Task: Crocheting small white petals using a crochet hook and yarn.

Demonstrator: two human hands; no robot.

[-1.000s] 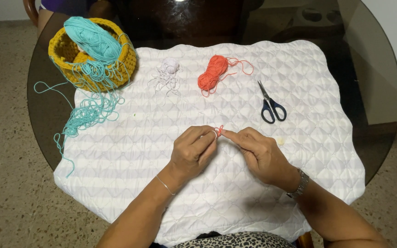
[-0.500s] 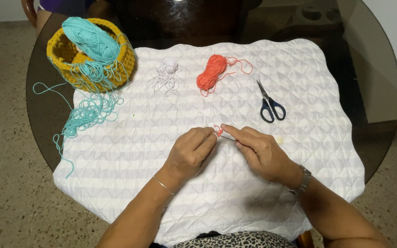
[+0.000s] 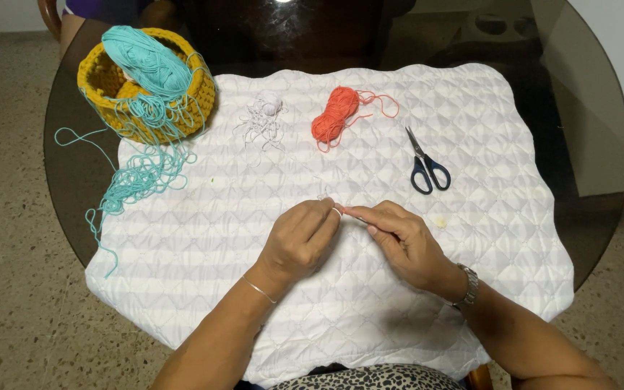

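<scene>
Working over the middle of a white quilted mat (image 3: 370,303), the two hands are seen close together, fingertips nearly meeting. The left hand (image 3: 299,240) is curled, thumb and fingers pinched around something small and pale; a white loop is seen at its fingertip, but what it is cannot be told. The right hand (image 3: 404,242) is closed on a thin pink hook (image 3: 352,213), whose tip points toward the left fingertips. A thin bangle is worn on the left wrist, a metal watch (image 3: 469,286) on the right.

The mat is spread on a round dark glass bench (image 3: 586,144). At its upper left corner a yellow crocheted basket (image 3: 102,79) is placed, holding a teal skein (image 3: 146,61); loose teal yarn (image 3: 139,173) is spilled from it over the rim, onto the mat and the glass. A small white yarn tangle (image 3: 263,115) is located at the top centre, an orange skein (image 3: 335,114) just right of it. Black-handled scissors (image 3: 425,163) are laid shut to the right of the orange skein, well apart from both hands.
</scene>
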